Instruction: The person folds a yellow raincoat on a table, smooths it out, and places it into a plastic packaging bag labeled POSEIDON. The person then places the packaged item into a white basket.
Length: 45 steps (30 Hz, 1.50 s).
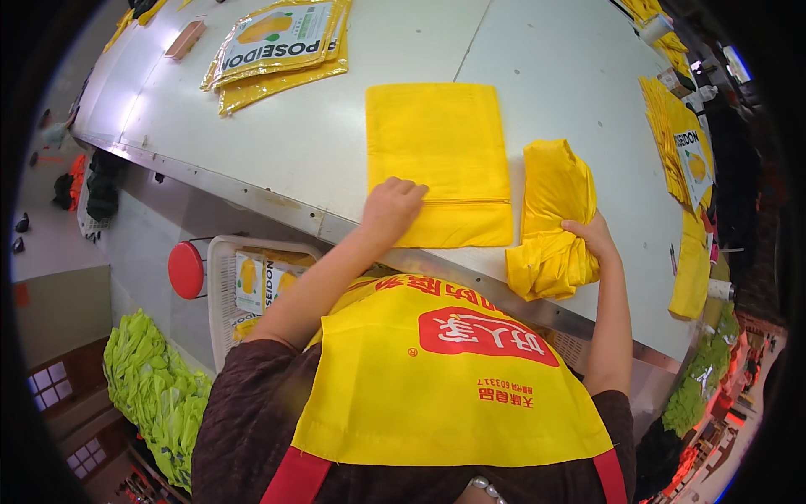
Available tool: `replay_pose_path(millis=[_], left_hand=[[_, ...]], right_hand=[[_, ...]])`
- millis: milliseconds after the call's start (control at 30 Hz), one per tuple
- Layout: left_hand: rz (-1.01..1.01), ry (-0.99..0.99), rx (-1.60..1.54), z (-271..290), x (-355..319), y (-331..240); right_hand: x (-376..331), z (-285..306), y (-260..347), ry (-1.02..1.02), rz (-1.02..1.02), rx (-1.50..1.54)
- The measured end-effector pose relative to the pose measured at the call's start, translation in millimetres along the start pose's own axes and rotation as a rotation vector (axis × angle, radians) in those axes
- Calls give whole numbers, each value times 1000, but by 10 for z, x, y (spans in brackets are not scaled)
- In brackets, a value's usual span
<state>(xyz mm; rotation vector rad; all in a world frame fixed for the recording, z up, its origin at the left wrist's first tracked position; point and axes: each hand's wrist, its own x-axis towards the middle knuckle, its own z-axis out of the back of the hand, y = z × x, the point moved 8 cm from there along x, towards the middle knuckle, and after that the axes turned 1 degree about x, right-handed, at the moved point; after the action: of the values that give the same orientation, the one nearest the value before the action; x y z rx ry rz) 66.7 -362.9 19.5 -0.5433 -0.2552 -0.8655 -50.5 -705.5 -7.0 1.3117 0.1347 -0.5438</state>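
Note:
A flat yellow fabric pouch (438, 139) lies on the white table in front of me, a zip running across its lower part. My left hand (393, 212) rests at the left end of that zip, fingers curled and pressed together on the pouch; what exactly they pinch is hidden. Just right of the pouch stands a crumpled bundle of shiny yellow fabric (556, 189). My right hand (590, 237) grips its right side, thumb over the folds and the other fingers mostly hidden behind.
Yellow printed packages (281, 42) are stacked at the far left of the table (294, 160). More packages (682, 151) stand along the right edge. A white basket (220, 294) with packages and a red stool (185, 270) are below left, near a green fabric heap (155, 386).

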Motion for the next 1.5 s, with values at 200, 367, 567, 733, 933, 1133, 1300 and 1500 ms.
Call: replay_pose_path(millis=[200,367,567,733,933,1133,1300,1500], left_hand=[[-191,111,26,-235,-179,270],[-200,245,18,-380,-188,330],[-260,157,-57,-327,-104,296],[-294,144,-91,-255,-105,270],[20,252,6,-520,6,521],[563,-83,-483,-272,358,686],[328,58,-512,14,472,320],[69,-77,-379,305,355,-7]], right_hand=[[-129,35,206,-51,10,-107],[-342,-132,669,-52,91,-237],[-467,-534,1041,-5,132,-561],[-419,-783,998,64,159,-712],[-429,-997,1041,142,158,-751],[-408,-1626,890,495,437,-890],[-204,-1689,760,579,233,-824],[64,-1114,485,257,25,-449]])
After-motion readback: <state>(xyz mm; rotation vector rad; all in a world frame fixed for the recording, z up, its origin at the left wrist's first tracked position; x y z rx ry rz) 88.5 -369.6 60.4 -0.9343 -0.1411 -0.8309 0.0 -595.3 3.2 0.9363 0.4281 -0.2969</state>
